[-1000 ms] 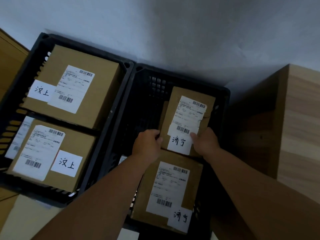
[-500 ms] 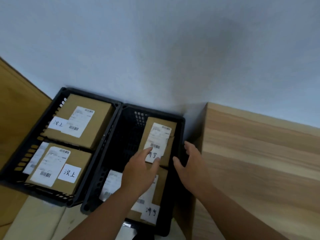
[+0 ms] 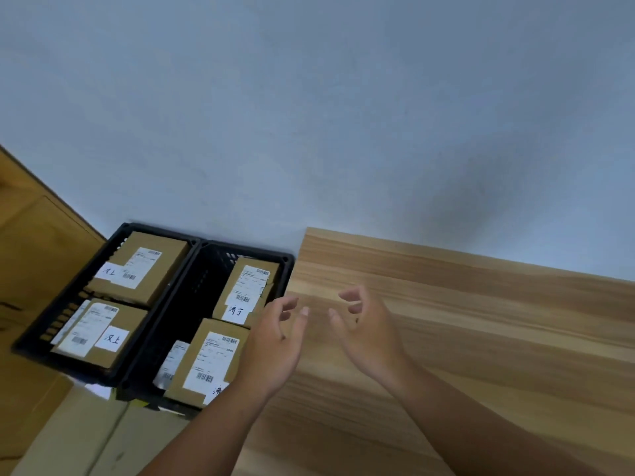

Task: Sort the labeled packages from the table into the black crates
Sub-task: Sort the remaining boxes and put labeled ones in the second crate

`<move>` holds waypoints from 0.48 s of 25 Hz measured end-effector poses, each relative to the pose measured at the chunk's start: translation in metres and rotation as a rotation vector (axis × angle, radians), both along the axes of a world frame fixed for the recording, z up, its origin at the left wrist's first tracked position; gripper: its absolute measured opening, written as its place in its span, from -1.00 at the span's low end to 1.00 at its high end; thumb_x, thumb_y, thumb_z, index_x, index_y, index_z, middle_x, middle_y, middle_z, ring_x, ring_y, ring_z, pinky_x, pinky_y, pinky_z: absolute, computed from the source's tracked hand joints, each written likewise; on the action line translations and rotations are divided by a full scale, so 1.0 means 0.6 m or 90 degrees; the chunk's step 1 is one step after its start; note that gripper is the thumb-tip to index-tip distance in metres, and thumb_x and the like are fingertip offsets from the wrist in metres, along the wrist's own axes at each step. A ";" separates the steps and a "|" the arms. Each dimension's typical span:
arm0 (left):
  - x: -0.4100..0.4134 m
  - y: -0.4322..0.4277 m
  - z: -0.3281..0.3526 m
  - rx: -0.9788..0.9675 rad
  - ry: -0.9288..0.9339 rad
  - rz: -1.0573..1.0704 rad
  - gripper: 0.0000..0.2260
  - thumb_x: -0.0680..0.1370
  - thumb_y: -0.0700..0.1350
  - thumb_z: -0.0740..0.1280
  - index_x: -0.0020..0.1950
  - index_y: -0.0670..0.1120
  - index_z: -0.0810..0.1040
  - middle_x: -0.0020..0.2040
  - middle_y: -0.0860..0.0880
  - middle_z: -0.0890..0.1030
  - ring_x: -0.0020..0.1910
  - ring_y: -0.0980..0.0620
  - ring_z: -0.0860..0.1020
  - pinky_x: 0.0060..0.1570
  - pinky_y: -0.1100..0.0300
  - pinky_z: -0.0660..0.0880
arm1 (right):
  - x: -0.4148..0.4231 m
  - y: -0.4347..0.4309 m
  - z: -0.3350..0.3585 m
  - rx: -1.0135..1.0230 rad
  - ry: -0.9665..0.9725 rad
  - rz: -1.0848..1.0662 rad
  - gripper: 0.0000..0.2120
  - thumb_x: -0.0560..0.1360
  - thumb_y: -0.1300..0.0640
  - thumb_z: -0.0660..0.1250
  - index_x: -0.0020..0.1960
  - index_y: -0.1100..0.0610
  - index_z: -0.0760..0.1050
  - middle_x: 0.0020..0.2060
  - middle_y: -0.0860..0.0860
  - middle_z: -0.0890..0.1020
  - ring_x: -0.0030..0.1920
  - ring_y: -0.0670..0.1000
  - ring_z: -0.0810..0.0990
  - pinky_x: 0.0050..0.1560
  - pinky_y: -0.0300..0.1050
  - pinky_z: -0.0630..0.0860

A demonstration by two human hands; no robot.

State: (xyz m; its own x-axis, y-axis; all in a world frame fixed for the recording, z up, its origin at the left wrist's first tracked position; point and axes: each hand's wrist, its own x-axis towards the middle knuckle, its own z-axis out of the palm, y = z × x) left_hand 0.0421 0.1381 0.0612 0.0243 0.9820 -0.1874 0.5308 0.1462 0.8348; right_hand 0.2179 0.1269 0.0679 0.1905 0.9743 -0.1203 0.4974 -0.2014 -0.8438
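Note:
Two black crates stand side by side on the floor at the left. The left crate [image 3: 37,333] holds two brown labeled boxes, a far one [image 3: 141,266] and a near one [image 3: 99,333]. The right crate [image 3: 202,269] holds a far box [image 3: 249,286], a near box [image 3: 213,359] and a flatter package [image 3: 171,364] beside it. My left hand [image 3: 278,341] hovers over the edge between crate and table, fingers loosely curled, holding nothing. My right hand [image 3: 366,326] hangs above the wooden table [image 3: 481,338], also loosely curled and empty.
A pale wall fills the upper view. Brown cardboard [image 3: 37,242] leans at the far left, and more flat cardboard [image 3: 79,438] lies on the floor in front of the crates. No packages show on the visible stretch of table.
Both hands let go of the far box in the right crate and drew back up and to the right, over the table edge. The view lifted and swung right.

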 end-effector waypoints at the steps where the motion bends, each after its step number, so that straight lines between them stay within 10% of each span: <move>1: 0.016 -0.019 0.013 0.004 0.002 -0.001 -0.65 0.59 0.30 0.23 0.36 0.28 0.44 0.29 0.32 0.51 0.28 0.33 0.47 0.25 0.10 0.49 | 0.024 -0.013 0.008 0.001 0.005 -0.007 -0.73 0.53 -0.08 0.39 0.19 -0.16 0.44 0.12 -0.29 0.50 0.09 -0.28 0.49 -0.07 -0.35 0.40; 12: 0.176 -0.203 0.094 0.065 -0.041 0.013 -0.55 0.51 0.39 0.21 0.37 0.33 0.40 0.24 0.34 0.53 0.21 0.38 0.49 0.13 0.22 0.46 | 0.204 -0.196 0.087 0.045 0.032 -0.029 -0.73 0.50 -0.07 0.42 0.17 -0.15 0.47 0.09 -0.26 0.56 0.04 -0.21 0.57 0.01 -0.17 0.56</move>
State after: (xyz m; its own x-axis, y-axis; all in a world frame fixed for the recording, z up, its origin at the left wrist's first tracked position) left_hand 0.1476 0.0164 0.1174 0.0128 0.9962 -0.0858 0.4732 0.0696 0.8782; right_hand 0.3402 0.0096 0.1203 0.2309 0.9710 -0.0620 0.4450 -0.1620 -0.8807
